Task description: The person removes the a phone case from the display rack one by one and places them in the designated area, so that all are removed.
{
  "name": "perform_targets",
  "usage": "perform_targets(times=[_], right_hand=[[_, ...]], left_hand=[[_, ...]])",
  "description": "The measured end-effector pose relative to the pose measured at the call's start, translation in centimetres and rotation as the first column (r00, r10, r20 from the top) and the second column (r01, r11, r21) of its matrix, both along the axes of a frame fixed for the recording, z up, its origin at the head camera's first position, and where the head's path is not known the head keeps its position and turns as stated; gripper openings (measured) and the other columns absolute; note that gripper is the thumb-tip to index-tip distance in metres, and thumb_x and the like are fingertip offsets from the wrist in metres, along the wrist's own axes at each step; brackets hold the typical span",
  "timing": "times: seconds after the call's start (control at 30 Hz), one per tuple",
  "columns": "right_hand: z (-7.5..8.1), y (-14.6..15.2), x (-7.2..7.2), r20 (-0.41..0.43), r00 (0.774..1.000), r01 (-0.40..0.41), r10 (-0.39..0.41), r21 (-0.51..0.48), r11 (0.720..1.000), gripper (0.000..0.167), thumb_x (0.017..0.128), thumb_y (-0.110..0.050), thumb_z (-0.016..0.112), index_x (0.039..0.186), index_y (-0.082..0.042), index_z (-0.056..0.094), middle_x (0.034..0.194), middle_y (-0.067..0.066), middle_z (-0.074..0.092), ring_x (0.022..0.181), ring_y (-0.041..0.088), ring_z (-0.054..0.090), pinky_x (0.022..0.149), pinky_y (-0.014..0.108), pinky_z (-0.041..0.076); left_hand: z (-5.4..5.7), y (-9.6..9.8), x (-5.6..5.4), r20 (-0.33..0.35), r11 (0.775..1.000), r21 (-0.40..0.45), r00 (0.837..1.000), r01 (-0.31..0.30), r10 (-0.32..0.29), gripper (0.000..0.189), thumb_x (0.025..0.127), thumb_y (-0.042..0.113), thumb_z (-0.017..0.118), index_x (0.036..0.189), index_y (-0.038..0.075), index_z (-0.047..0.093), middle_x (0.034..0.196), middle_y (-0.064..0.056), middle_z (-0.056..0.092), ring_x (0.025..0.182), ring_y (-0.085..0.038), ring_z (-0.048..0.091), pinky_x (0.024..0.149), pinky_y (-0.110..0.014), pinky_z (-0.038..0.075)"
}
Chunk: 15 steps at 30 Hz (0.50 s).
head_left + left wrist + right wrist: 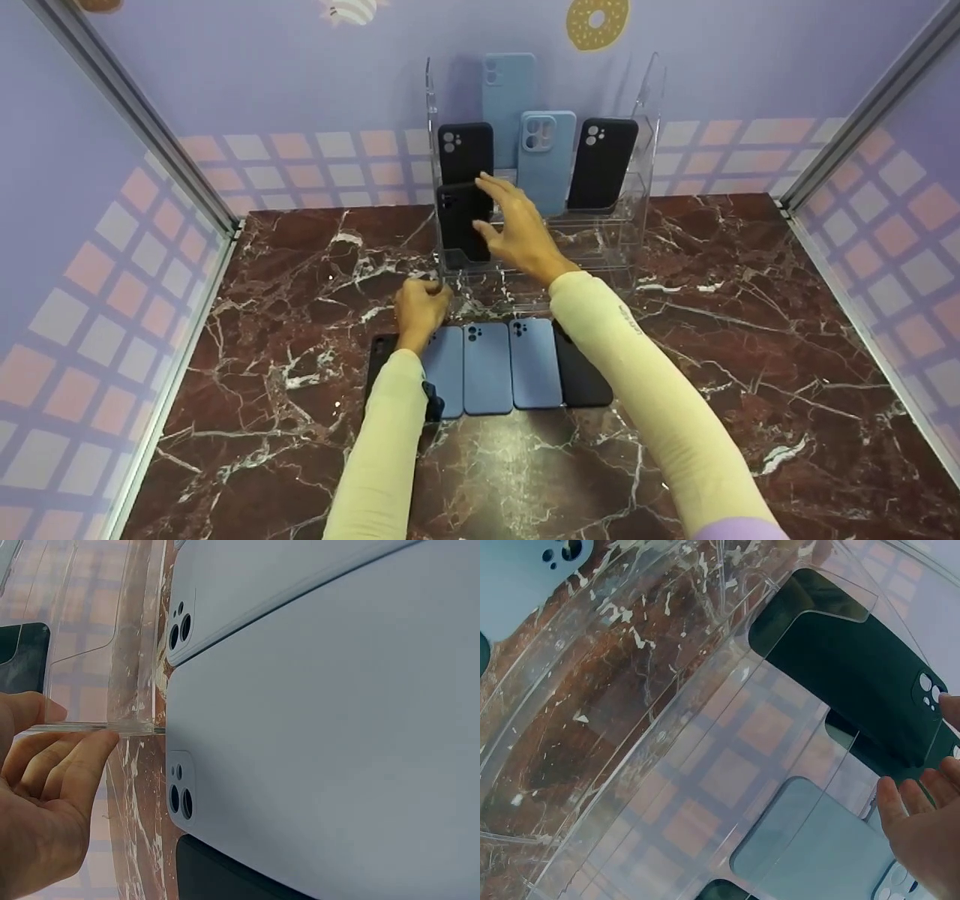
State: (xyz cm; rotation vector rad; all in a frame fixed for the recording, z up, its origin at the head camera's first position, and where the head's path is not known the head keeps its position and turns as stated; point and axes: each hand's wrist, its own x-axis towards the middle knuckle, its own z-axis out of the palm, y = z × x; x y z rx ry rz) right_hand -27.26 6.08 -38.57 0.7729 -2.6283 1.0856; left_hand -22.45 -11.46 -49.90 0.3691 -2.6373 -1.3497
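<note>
A clear acrylic stand (637, 199) with stepped tiers holds several phone cases upright. My left hand (421, 309) is at its front left corner; in the left wrist view, the thumb and fingers pinch the edge of a clear panel (135, 727). In the lowest tier at the left leans a black phone case (463, 232). Beside its upper right edge is my right hand (521, 229), thumb and fingers apart and loosely extended. The right wrist view has those fingertips (891, 802) near the case's camera end; whether they touch it, I cannot tell.
Higher in the stand are two more black cases (465, 154) (602, 165) and two light blue cases (510, 97) (547, 176). A row of blue cases (487, 371) with black ones (585, 375) at its ends lies on the marbled table (262, 375). Walls enclose three sides.
</note>
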Motion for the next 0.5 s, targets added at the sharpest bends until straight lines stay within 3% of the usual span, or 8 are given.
perform_targets(times=[0.23, 0.5], right_hand=[[-0.2, -0.18, -0.12, -0.025, 1.0, 0.0, -0.001, -0.039, 0.999, 0.055, 0.097, -0.006, 0.066, 0.147, 0.002, 0.046, 0.153, 0.016, 0.045, 0.142, 0.029, 0.041, 0.119, 0.035, 0.025], [-0.16, -0.46, -0.1, -0.118, 0.992, 0.027, -0.044, -0.14, 0.99, 0.038, 0.096, -0.003, 0.066, 0.132, 0.006, 0.062, 0.131, 0.017, 0.06, 0.12, 0.028, 0.058, 0.099, 0.03, 0.047]], left_hand=[[-0.03, 0.06, -0.01, -0.01, 1.0, -0.004, 1.0, 0.002, -0.002, 0.027, 0.09, 0.019, 0.073, 0.11, 0.001, 0.078, 0.104, -0.016, 0.076, 0.096, -0.033, 0.071, 0.091, -0.049, 0.051], [-0.16, 0.03, -0.04, -0.021, 1.0, -0.006, 1.0, -0.006, 0.006, 0.025, 0.089, 0.019, 0.073, 0.107, 0.003, 0.079, 0.104, -0.015, 0.076, 0.099, -0.034, 0.071, 0.092, -0.05, 0.05]])
